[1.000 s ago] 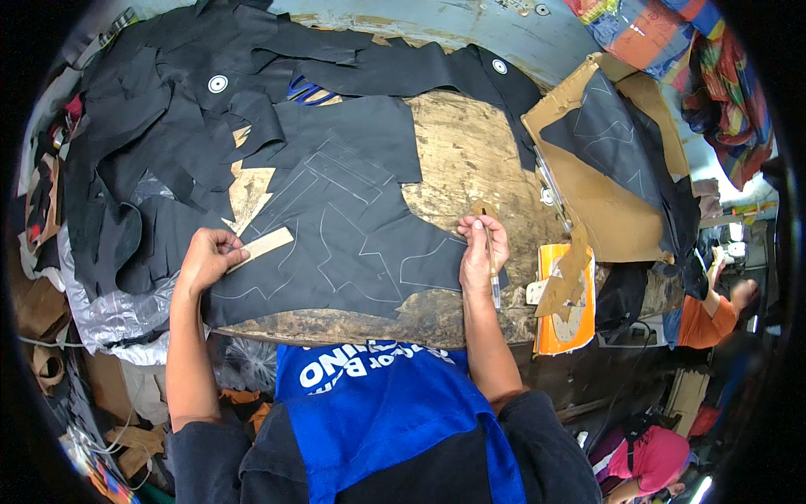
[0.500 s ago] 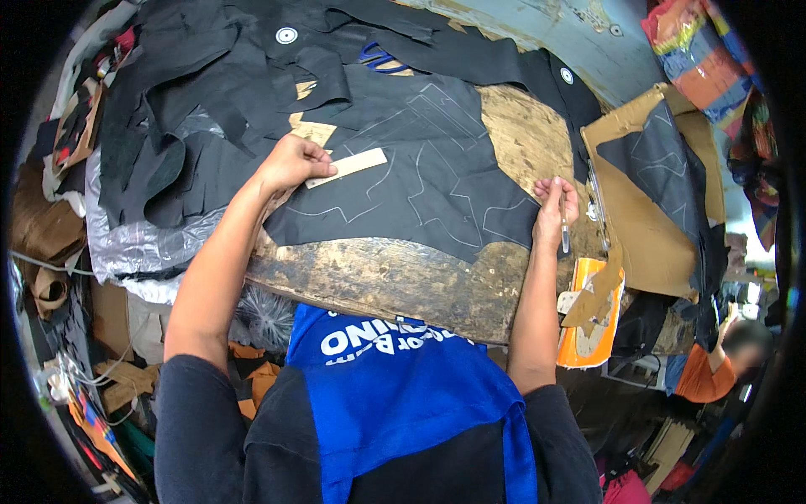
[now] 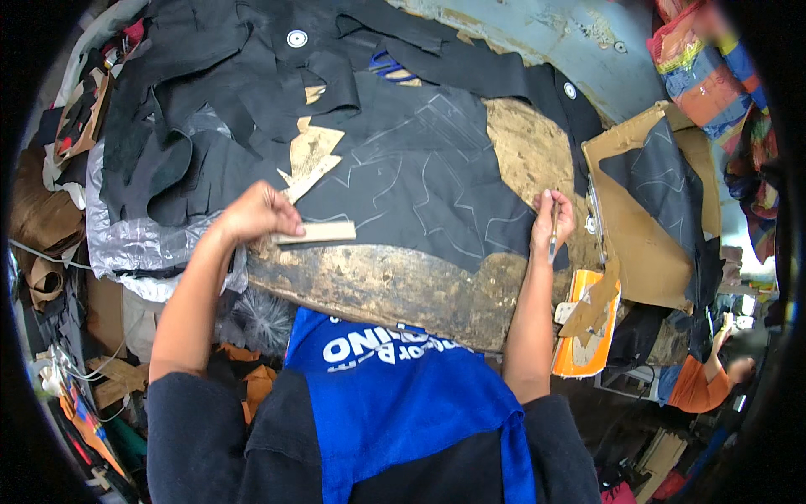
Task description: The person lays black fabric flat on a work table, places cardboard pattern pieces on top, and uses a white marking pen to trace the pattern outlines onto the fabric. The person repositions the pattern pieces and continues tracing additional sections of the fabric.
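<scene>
My left hand [image 3: 259, 212] pinches one end of a narrow pale rectangular strip [image 3: 332, 232], perhaps a card template. The strip lies along the near edge of a flat black sheet [image 3: 399, 206], leather-like, which carries several thin light outlines of angular shapes. At the sheet's right side, my right hand [image 3: 561, 220] grips a slim pen [image 3: 553, 239] pointing downward. Its tip is over the dark material near my wrist. Under the sheet is a worn wooden board [image 3: 378, 281].
Black scraps [image 3: 210, 101] are heaped at the far left. Blue-handled scissors [image 3: 388, 67] lie behind the sheet. Folded cardboard [image 3: 638, 218] stands at the right, above an orange-edged pad [image 3: 579, 357]. A person in an orange top [image 3: 703, 386] is at the far right.
My left hand has drawn the strip nearer and slightly left, from the middle of the black sheet to its near edge. My right hand stays near the same spot, with the pen tilted differently.
</scene>
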